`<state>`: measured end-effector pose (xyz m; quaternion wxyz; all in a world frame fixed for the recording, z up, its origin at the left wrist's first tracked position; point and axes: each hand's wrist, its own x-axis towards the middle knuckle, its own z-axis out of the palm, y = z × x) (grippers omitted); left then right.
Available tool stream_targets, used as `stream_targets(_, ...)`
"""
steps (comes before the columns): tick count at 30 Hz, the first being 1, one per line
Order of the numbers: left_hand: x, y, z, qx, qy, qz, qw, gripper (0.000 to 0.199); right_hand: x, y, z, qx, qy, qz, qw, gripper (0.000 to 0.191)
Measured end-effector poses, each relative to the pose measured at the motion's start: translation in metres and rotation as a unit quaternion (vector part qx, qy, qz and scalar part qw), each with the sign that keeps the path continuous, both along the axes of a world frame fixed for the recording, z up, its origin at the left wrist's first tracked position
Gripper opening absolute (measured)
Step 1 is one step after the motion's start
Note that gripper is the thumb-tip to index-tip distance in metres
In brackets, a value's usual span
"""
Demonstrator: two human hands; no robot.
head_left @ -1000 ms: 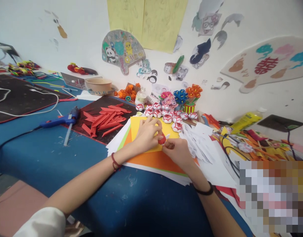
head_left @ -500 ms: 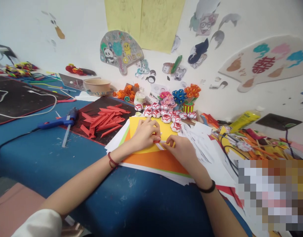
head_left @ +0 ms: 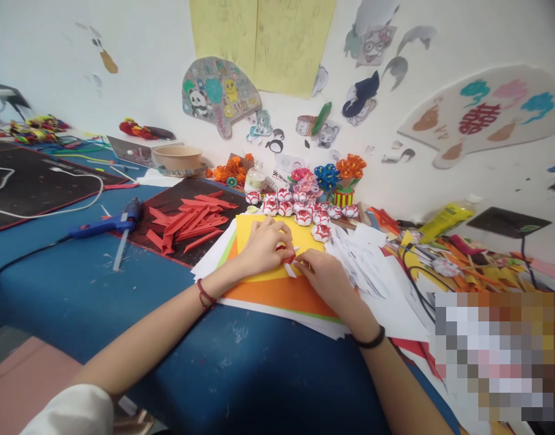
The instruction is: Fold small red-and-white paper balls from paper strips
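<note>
Over a stack of coloured paper with a yellow sheet [head_left: 250, 232] on top and an orange one [head_left: 277, 295] below, my left hand [head_left: 267, 246] pinches a small red and white paper piece [head_left: 288, 258]. My right hand [head_left: 323, 272] is at the right side of that piece, thumb and fingertips pressed together; whatever they grip is too small to make out. White strips stick out from the piece between the hands. Just beyond the stack sit several red and white paper flowers [head_left: 303, 216].
Red folded strips [head_left: 191, 220] lie on a dark mat left of the stack, beside a blue glue gun [head_left: 100, 226]. White paper strips [head_left: 361, 266] are on the right. A beige bowl [head_left: 177, 158] and flower bunches [head_left: 349, 172] stand near the wall.
My right hand has shifted slightly left, closer to my left hand. The white strip that stretched between the hands now shows less. The view has moved slightly.
</note>
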<state>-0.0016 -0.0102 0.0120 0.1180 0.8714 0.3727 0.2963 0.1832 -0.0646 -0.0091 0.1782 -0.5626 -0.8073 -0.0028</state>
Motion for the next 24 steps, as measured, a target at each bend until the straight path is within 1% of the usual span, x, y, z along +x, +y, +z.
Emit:
stream_targets(5,-0.0006,-0.0012,0.0025,0.007,-0.001,0.023,1.000,0.012,0.0046,0.0020,-0.0011,-0.013,0.019,0.008,1.000,0.017)
stream_targets(13,-0.0028,-0.0012,0.0023,0.040,0.001,0.032,0.999,0.010,0.0079,0.0032,0.0005,-0.022,0.035,0.024,0.999,0.020)
stream_targets(19,-0.0012,-0.0029,0.0021,0.056,0.014,0.026,0.998,0.009,0.0060,0.0004,0.0015,-0.006,0.014,0.026,1.000,0.020)
stream_targets(24,-0.0013,-0.0055,0.0032,0.067,0.031,0.024,0.997,0.010,0.0026,-0.0017,0.0027,0.006,-0.001,0.019,1.000,0.017)
